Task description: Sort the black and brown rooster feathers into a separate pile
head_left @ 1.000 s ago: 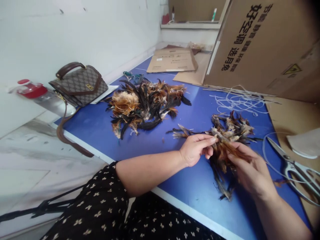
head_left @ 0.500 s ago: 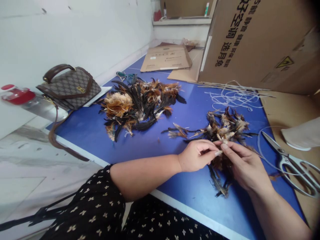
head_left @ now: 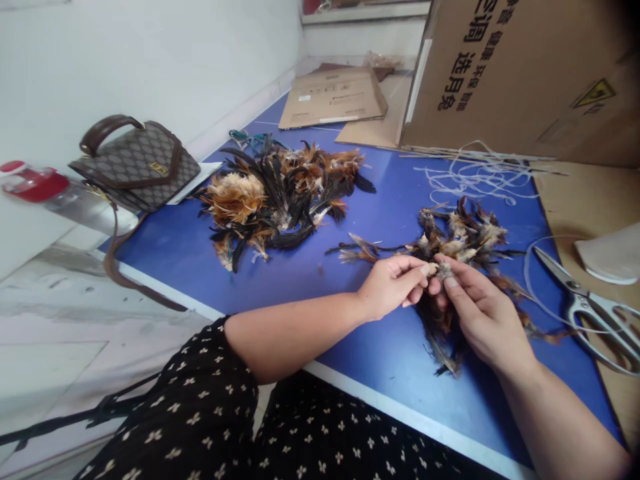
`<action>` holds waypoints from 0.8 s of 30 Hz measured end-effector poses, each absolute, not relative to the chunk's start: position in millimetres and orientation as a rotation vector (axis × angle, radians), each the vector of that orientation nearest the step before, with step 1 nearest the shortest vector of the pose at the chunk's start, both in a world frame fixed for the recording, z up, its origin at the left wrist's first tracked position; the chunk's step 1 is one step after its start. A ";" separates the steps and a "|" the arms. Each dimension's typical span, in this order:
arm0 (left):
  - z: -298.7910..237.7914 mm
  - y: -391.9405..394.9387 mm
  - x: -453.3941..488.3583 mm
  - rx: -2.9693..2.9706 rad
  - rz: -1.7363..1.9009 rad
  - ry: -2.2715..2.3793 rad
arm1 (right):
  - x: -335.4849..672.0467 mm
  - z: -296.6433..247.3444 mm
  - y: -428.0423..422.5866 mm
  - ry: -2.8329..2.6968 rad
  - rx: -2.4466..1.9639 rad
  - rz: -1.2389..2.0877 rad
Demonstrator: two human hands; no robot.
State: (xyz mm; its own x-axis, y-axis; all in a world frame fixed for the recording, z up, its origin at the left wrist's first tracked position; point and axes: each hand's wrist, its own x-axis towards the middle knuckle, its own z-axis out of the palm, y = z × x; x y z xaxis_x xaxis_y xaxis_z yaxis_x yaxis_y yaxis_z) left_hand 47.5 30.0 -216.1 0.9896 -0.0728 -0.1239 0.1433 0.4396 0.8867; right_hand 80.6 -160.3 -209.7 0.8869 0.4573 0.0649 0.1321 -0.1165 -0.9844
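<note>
Between the fingertips of my left hand (head_left: 395,285) is a small pale feather (head_left: 431,269), pinched by thumb and forefinger. My right hand (head_left: 483,310) pinches a greyish fluffy feather (head_left: 443,270) right beside it; the two hands nearly touch. Behind and under them spreads a pile of dark and cream feathers (head_left: 457,230), and some dark ones hang below my fingers. To the left lies a larger heap of black, orange-brown and cream feathers (head_left: 290,193), apart from both hands.
Silver scissors (head_left: 583,300) lie at the right by a white cylinder (head_left: 610,253). Tangled white string (head_left: 480,173) sits in front of a big cardboard box (head_left: 520,80). A patterned handbag (head_left: 145,167) and a red-capped bottle (head_left: 65,193) stand at the left of the blue table (head_left: 280,287).
The view has tilted down slightly, so the table things sit higher. My fingertips have shifted, and the pale feather now shows between my left thumb and forefinger.
</note>
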 end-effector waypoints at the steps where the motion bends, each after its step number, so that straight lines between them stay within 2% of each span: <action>1: -215.8 30.5 47.4 1.099 -0.147 0.041 | 79.5 -209.3 -159.9 -0.466 -1.668 0.292; 6: -215.7 33.9 46.9 1.149 -0.160 -0.127 | 74.0 -198.9 -159.6 -0.514 -1.607 0.396; 11: -208.2 34.6 47.7 1.144 -0.145 -0.073 | 72.2 -193.7 -158.7 -0.574 -1.597 0.432; 16: -173.8 61.1 61.2 1.036 0.144 0.091 | 74.8 -201.0 -162.7 -0.540 -1.581 0.319; 20: -136.8 110.1 68.9 1.000 0.447 0.201 | 76.9 -202.1 -165.5 -0.455 -1.594 0.155; 24: -120.3 154.7 64.2 1.020 0.598 0.217 | 75.9 -201.3 -164.3 -0.439 -1.651 0.084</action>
